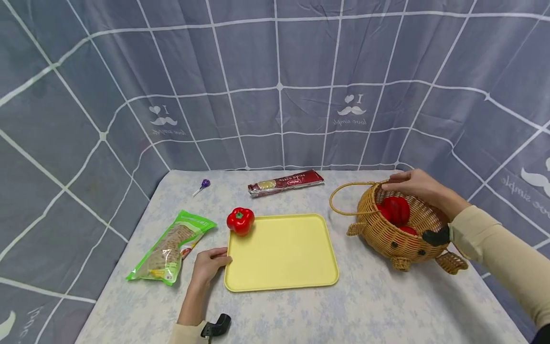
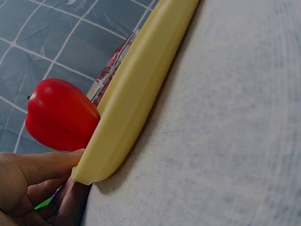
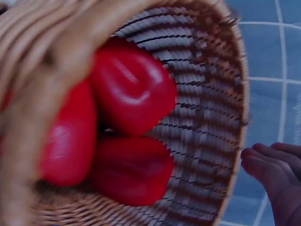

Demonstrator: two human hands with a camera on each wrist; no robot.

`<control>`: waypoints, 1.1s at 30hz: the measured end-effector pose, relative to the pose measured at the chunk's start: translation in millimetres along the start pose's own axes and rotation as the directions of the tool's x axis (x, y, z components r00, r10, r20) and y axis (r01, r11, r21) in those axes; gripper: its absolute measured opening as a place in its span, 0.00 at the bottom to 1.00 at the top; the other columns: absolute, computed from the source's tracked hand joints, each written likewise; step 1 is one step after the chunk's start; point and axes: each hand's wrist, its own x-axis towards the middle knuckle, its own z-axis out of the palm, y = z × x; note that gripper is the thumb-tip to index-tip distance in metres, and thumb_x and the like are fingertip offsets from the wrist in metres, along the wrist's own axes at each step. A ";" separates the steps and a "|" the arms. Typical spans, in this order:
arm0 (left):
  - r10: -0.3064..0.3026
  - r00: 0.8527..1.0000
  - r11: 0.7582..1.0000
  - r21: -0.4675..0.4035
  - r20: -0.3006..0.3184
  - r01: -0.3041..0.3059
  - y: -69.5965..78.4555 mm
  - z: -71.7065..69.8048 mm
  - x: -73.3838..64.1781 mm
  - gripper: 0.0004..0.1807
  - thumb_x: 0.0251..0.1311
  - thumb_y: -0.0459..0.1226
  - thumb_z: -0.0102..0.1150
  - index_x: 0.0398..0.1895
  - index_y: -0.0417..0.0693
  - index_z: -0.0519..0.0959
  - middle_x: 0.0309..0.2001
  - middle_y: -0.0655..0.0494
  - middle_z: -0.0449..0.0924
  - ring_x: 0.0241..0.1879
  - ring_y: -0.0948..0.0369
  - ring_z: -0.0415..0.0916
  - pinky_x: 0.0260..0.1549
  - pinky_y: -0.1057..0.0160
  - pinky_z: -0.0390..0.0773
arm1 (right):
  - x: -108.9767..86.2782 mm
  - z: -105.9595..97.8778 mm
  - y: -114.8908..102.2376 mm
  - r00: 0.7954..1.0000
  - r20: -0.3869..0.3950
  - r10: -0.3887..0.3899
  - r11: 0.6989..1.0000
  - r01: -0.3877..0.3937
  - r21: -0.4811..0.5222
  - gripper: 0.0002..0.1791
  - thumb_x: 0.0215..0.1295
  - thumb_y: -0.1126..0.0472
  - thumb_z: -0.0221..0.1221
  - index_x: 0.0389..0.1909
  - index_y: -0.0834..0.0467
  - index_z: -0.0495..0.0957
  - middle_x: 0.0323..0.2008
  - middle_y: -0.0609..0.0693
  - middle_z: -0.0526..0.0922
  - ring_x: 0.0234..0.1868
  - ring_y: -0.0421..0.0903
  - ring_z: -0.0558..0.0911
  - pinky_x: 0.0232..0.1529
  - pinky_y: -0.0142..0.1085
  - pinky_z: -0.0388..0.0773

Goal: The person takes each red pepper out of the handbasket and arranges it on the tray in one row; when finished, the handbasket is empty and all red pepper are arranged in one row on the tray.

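- My left hand (image 1: 209, 265) is pinching the left edge of a pale yellow, shallow rectangular tray with rounded corners (image 1: 281, 253), thumb and fingers closing on the rim.
- Tray is lying flat on the white, blue-patterned tabletop (image 1: 279, 315), in front of me; long axis is running left-right, tilting a touch away from me at its right end. Surface is looking smooth, matte, single-colour.
- One glossy red bell pepper (image 1: 240, 221) is sitting at the tray's far left corner, green stem end (image 1: 238, 215) pointing up.
- My right hand (image 1: 418, 187) is holding its fingers extended and close together, at the far rim of a tan woven wicker basket (image 1: 378, 239). Can't tell if the fingertips are touching the rim.
- Basket is standing right of the tray, well apart from my left hand; mouth is facing up, handle loop (image 1: 333, 198) sticking out left, black-eyed animal face looking toward me.
- At least three shiny red peppers (image 3: 134, 89) are lying inside it, clustered.
- Maroon oblong packet (image 1: 287, 183) is lying beyond the tray, long axis roughly left-right.
- Green-and-clear bag of brown contents (image 1: 167, 248) is lying left of my left hand, running diagonally, near-left to far-right.
- Purple lollipop (image 1: 205, 183) is lying far left, stick pointing toward my near left.
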 end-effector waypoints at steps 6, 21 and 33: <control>-0.004 1.000 1.000 -0.011 0.005 0.004 -0.8 1.9 -1.8 0.19 0.54 0.30 0.67 0.50 0.31 0.81 0.40 0.43 0.86 0.36 0.64 0.82 0.34 0.68 0.80 | 3.0 -2.0 24.1 0.996 0.078 0.043 0.999 -0.044 0.015 0.43 0.66 0.42 0.58 0.66 0.75 0.63 0.64 0.72 0.69 0.61 0.62 0.74 0.58 0.49 0.76; 0.018 1.000 1.000 -0.005 -0.010 -0.018 -0.7 1.3 2.9 0.19 0.53 0.30 0.68 0.49 0.31 0.81 0.38 0.44 0.87 0.35 0.64 0.82 0.33 0.68 0.80 | 25.0 -11.1 50.6 0.974 0.048 0.219 0.976 -0.220 -0.001 0.21 0.56 0.48 0.68 0.25 0.61 0.75 0.15 0.42 0.60 0.19 0.41 0.64 0.25 0.37 0.67; 0.025 1.000 0.999 -0.024 -0.014 -0.026 -0.7 1.2 -0.7 0.20 0.52 0.30 0.69 0.49 0.30 0.81 0.38 0.43 0.86 0.35 0.63 0.82 0.33 0.69 0.79 | 42.8 -5.1 49.2 0.961 0.146 0.233 0.972 -0.234 -0.008 0.38 0.57 0.50 0.68 0.46 0.80 0.65 0.33 0.53 0.68 0.35 0.48 0.72 0.39 0.38 0.76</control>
